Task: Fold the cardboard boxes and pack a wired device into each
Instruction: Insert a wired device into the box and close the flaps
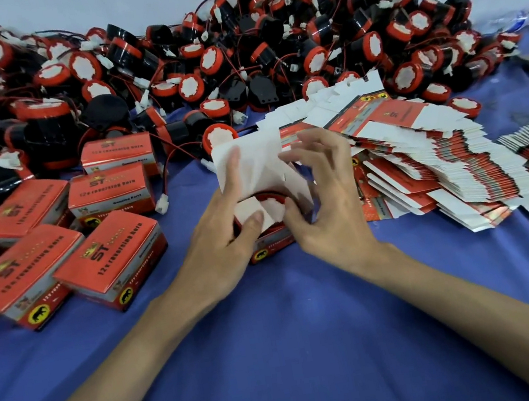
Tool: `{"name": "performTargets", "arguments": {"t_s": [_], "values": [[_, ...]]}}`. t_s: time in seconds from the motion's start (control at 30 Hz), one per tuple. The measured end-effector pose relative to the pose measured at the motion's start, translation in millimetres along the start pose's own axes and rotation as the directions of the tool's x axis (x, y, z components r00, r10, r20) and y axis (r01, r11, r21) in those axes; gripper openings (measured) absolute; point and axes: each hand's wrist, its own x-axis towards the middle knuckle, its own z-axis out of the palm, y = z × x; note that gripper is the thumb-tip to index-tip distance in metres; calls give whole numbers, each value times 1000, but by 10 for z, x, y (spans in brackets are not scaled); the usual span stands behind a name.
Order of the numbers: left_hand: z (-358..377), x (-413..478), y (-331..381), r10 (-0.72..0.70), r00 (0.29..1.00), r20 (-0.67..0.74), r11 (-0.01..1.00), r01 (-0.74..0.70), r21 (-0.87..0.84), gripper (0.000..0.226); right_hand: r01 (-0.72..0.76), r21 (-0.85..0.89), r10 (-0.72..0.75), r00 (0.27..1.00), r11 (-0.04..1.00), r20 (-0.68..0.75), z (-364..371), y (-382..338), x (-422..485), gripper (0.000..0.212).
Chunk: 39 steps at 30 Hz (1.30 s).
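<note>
Two bare forearms come in from the near edge over the blue-covered table (pixel 280 353) and meet at one open box (pixel 272 247) in the middle. The box stands on the table with its opening pointing up. Its long red printed side faces the person and runs about left to right. A round device (pixel 271 196) with a red rim lies inside, partly hidden. The left hand (pixel 224 220) keeps a loose grip: the thumb presses a small white flap, and the forefinger lies straight on the tall flap (pixel 250 164) that stands up at the far side. The right hand (pixel 326 204) puts its thumb on an inner flap. Its fingers are half curled above, and I cannot tell if this grip holds anything. Left of the hands lie closed boxes (pixel 116 258), and to the right lie fanned flat boxes (pixel 424 168). Farthest is a large pile of devices (pixel 232 49) with thin wires.
</note>
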Motion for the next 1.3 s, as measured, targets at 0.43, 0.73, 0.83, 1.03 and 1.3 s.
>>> {"name": "performTargets", "arguments": {"t_s": [0.43,0.73,0.83,1.03,1.3], "values": [[-181,170,-121,30,966,-255,999,-18,49,24,-418,602,360,906,680,223,45,47,113,41],[-229,64,-64,117,993,28,992,-119,49,55,-388,563,254,918,730,303,-80,126,88,26],[-226,76,-92,136,991,-9,972,-131,195,51,-392,557,243,914,732,324,-74,157,60,33],[-267,74,-110,211,977,10,949,-207,237,40,-169,248,135,980,954,147,-22,183,26,24],[-332,45,-162,390,917,90,841,-394,370,37,445,-523,-445,885,727,134,-186,182,74,28]]}}
